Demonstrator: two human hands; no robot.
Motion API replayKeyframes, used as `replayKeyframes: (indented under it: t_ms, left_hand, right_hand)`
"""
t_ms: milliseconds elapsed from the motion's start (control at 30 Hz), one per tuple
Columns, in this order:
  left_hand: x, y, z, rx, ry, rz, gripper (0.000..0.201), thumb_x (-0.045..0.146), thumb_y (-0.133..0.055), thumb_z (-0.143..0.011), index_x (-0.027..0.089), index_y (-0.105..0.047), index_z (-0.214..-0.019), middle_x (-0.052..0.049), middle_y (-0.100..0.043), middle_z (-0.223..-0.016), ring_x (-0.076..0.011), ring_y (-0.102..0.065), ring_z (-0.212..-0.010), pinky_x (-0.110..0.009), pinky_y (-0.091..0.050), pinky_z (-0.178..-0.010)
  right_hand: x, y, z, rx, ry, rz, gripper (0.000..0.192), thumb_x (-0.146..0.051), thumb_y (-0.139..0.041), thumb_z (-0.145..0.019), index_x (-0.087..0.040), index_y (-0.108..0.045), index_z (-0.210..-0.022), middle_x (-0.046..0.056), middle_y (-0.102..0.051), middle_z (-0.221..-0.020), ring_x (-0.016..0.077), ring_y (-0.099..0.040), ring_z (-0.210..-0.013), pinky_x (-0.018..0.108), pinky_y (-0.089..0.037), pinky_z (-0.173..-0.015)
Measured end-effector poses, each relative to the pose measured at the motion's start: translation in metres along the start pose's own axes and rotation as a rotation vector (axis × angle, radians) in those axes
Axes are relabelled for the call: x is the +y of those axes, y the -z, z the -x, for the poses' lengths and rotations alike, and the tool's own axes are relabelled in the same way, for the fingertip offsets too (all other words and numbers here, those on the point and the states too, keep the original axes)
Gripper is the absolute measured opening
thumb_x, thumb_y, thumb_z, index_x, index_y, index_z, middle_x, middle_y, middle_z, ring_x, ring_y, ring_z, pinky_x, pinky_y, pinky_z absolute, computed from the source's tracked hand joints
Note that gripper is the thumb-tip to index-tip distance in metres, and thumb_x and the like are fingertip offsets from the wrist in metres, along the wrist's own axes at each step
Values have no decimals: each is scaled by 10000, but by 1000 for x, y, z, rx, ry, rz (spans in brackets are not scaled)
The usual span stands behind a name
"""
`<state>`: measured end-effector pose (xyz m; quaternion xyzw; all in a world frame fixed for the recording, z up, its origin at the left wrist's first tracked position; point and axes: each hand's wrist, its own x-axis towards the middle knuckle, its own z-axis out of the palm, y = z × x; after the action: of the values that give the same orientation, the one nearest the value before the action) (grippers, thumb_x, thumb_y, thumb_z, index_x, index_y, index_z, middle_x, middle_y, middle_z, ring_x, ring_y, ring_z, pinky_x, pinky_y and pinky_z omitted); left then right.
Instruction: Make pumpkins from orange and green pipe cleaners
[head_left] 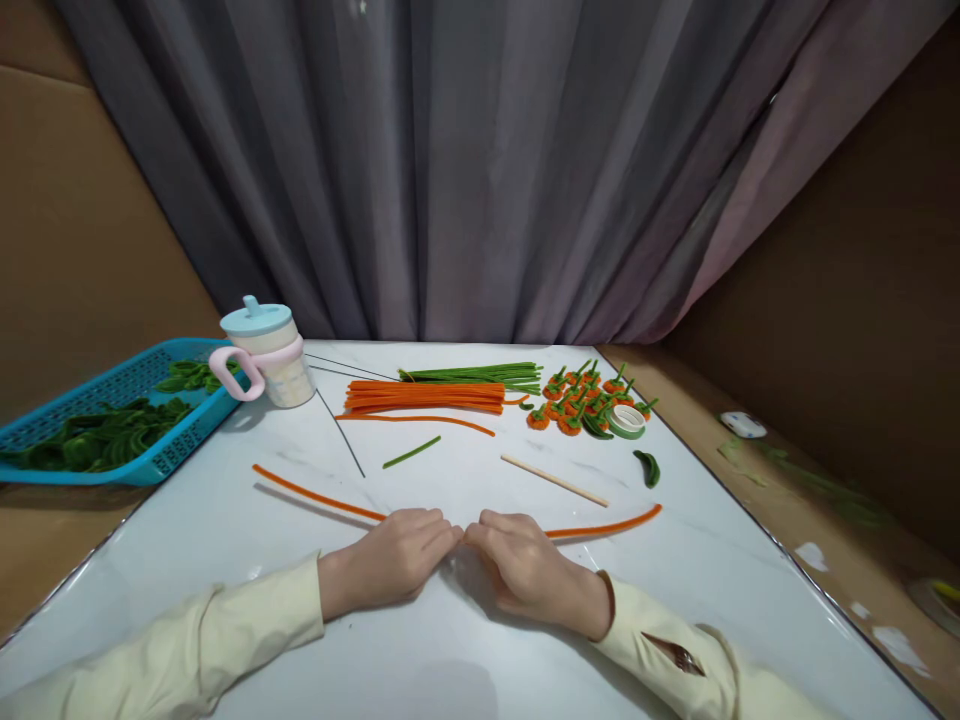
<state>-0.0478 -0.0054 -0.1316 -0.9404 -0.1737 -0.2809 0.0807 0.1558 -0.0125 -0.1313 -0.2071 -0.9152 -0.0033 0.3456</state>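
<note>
An orange pipe cleaner [319, 494] runs through both fists, one end sticking out to the left and the other to the right. My left hand [405, 553] is closed round it, knuckles up. Close beside it, my right hand [517, 560] grips the same stem, fingertips of the two hands almost meeting. The stretch inside the fingers is hidden. Just beyond lie a thin wooden stick [555, 480] and a short green pipe cleaner piece [412, 452]. Farther back rests a bundle of orange pipe cleaners [425, 397], with one loose orange strand [416, 419] in front.
Green pipe cleaners [472, 374] lie behind the orange bundle. Several small orange pumpkin shapes [570, 408] and a white tape roll [628, 420] sit back right, near a green curled leaf [647, 468]. At left stand a lidded cup [274, 360] and a blue basket [169, 455] of green pieces.
</note>
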Motion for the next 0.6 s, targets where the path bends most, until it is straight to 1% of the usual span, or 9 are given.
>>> replayKeyframes:
  t_ms: [100, 167, 233, 367, 467, 600]
  left_hand:
    - [1, 1, -1, 4, -20, -17, 306, 41, -259, -925, 171, -448, -723, -21, -466, -592, -168, -417, -547, -272, -356, -509]
    - [2, 0, -1, -6, -18, -27, 332, 37, -245, -928, 176, -432, -692, -24, -458, -593, -168, -408, -546, -274, -348, -507]
    - [3, -1, 0, -11, -13, -22, 345, 33, -231, -927, 177, -429, -684, -26, -454, -595, -166, -403, -545, -273, -346, -508]
    - [2, -1, 0, 2, -13, 3, 347, 46, -229, -938, 173, -439, -692, -27, -466, -599, -162, -402, -544, -267, -348, -507]
    - [0, 0, -1, 28, -13, 4, 335, 63, -239, -949, 162, -469, -727, -32, -492, -611, -163, -421, -558, -262, -372, -528]
    - [0, 0, 0, 45, 2, 0, 312, 66, -252, -946, 153, -492, -767, -36, -515, -617, -166, -437, -559, -264, -395, -546]
  right_hand:
    - [-3, 4, -5, 4, 122, 112, 250, -27, -348, -795, -133, -447, -998, 21, -510, -603, 171, -435, -537, 270, -281, -459]
    - [-5, 5, -7, 5, 149, 144, 225, -34, -349, -825, -122, -451, -1006, 25, -520, -605, 169, -438, -544, 269, -297, -473]
    - [-6, 3, -7, 20, 118, 137, 246, -20, -343, -799, -127, -450, -992, 16, -501, -592, 167, -427, -535, 267, -291, -471]
    - [-6, -2, -3, 33, 1, 75, 298, -19, -350, -697, -155, -437, -949, 14, -475, -606, 170, -417, -522, 269, -264, -448]
    - [-4, -4, 1, -3, -82, 31, 297, -25, -358, -733, -162, -438, -983, 15, -493, -644, 163, -440, -532, 257, -292, -456]
    - [-1, -5, 4, -14, -139, 17, 334, -24, -354, -815, -151, -422, -1117, 21, -537, -680, 154, -489, -559, 239, -355, -486]
